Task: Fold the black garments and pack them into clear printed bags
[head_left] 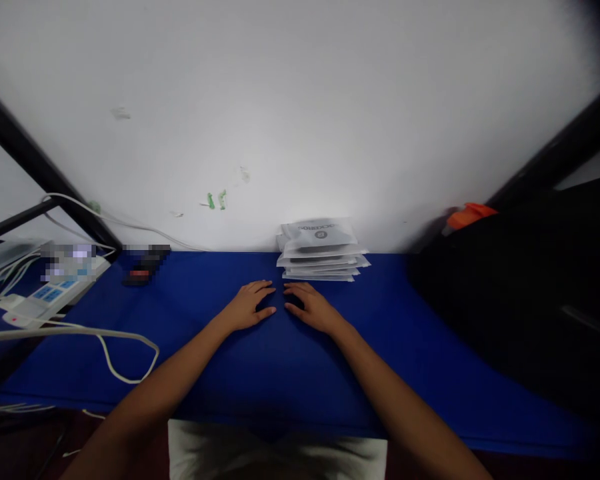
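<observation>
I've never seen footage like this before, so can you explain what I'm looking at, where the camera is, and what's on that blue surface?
This is one picture from a camera worn on a person's head, looking forward and down, so you see their own two bare arms reaching away from you. There is no machine. The left hand and the right hand lie flat, palms down, side by side on a blue table cover; neither holds anything. Just beyond the fingertips, against the white wall, sits a stack of flat whitish packets. To the left lie a white power strip with white cables trailing over the cover, and a small dark object too blurred to identify. On the right stands a large black bag-like shape with something orange on top.
</observation>
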Available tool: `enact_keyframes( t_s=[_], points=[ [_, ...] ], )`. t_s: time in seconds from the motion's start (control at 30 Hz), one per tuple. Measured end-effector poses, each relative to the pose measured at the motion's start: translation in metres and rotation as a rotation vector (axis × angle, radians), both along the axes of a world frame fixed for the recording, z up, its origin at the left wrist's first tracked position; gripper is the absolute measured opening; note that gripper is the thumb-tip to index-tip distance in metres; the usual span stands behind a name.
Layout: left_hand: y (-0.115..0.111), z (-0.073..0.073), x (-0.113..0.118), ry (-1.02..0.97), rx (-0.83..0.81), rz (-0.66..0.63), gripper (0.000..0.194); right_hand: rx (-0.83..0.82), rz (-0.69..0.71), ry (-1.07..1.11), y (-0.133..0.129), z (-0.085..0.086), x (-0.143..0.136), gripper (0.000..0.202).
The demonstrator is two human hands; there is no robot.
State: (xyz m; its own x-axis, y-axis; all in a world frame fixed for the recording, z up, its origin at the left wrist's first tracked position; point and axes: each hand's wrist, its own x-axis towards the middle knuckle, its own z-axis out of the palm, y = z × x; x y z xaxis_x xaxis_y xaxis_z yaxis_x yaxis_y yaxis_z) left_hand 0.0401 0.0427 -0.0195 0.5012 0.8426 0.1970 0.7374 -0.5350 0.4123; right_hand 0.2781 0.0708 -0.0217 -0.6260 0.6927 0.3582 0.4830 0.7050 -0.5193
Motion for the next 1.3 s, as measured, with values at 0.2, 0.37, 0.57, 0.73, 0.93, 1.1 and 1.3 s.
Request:
enact_keyframes(
  t_s=[0.2,0.37,0.57,0.73,0.93,1.1,1.3],
  points=[
    [-0.001,0.0,0.0,-0.001,0.003,-0.004,0.051,-0.007,-0.002,-0.004,0.0,-0.001,0.0,0.028],
    [-0.001,0.001,0.0,-0.003,0.001,-0.013,0.05,-0.011,0.001,-0.002,0.0,-0.001,0.001,0.028],
    [-0.001,0.001,0.0,-0.008,-0.013,-0.012,0.051,-0.017,-0.004,0.003,0.001,-0.003,0.001,0.029],
    [-0.002,0.001,0.0,-0.026,-0.018,-0.012,0.05,-0.02,-0.003,0.003,0.001,-0.002,0.002,0.028],
    [-0.002,0.0,0.002,-0.084,-0.008,0.01,0.053,-0.02,-0.01,-0.006,-0.001,0.0,0.001,0.028],
    [-0.001,-0.006,0.003,-0.266,0.086,0.169,0.047,-0.019,-0.01,-0.017,-0.004,0.003,0.002,0.028],
    [0.015,-0.02,-0.008,-0.466,0.169,0.393,0.055,-0.024,-0.021,-0.027,-0.005,0.005,0.001,0.027]
  ],
)
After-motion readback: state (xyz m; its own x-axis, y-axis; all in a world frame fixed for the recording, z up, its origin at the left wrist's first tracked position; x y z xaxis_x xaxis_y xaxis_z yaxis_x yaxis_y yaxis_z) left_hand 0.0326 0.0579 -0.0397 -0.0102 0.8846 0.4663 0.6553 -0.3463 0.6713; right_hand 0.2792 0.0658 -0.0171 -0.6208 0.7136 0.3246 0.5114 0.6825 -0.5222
